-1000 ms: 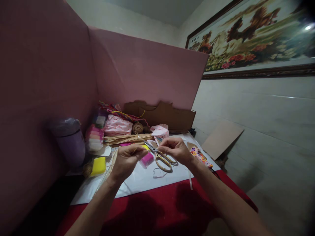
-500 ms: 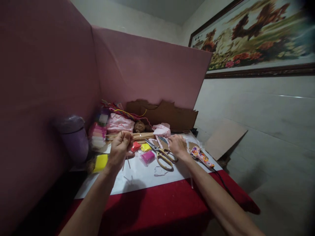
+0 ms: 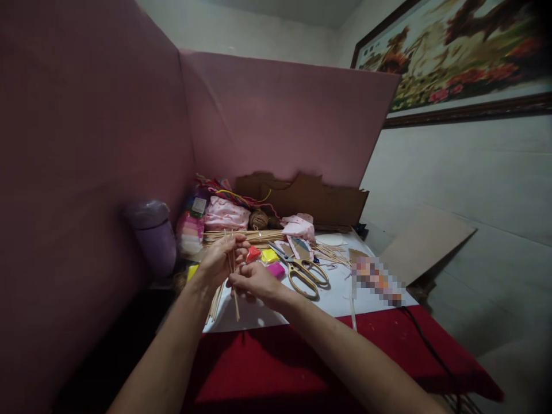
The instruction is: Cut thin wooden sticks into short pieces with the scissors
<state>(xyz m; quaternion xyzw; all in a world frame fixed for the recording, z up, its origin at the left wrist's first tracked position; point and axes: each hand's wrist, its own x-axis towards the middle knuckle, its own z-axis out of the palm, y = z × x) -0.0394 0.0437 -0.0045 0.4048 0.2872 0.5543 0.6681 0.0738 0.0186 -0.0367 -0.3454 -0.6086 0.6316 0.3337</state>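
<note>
Over a white sheet (image 3: pixel 334 305) on red cloth (image 3: pixel 259 376), in the head view, the left hand (image 3: pixel 219 259) closes lightly round a few thin sticks (image 3: pixel 235 296), seemingly gathered but unfastened, the right hand's (image 3: pixel 257 280) curled fingers meeting them, its pinch unclear, while a stick bundle (image 3: pixel 265 236) lies untouched behind.
</note>
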